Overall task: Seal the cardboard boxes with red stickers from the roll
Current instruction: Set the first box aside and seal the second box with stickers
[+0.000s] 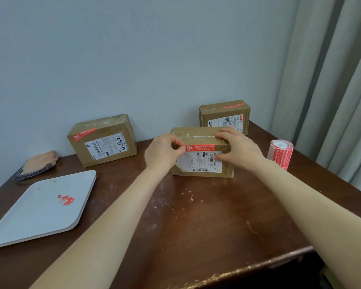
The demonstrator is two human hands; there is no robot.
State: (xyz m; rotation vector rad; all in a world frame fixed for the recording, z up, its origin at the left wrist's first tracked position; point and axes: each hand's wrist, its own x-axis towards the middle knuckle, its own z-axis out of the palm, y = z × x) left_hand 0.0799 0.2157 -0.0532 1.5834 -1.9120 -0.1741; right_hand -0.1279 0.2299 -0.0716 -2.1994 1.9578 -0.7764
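Observation:
A cardboard box (198,136) with a white shipping label stands mid-table. A red sticker (202,147) lies along its top front edge. My left hand (162,152) pinches the sticker's left end. My right hand (239,148) grips the box's right end, fingers on top and thumb on the front face. The roll of red stickers (280,153) stands upright to the right of the box. Two more cardboard boxes, one at the left (102,140) and one at the back right (224,114), each carry a red sticker.
A white tray (29,215) with a crumpled red scrap (66,199) lies at the front left. A folded cloth (37,164) sits behind it. The brown table (196,222) meets a wall at the back; curtains (331,80) hang at the right.

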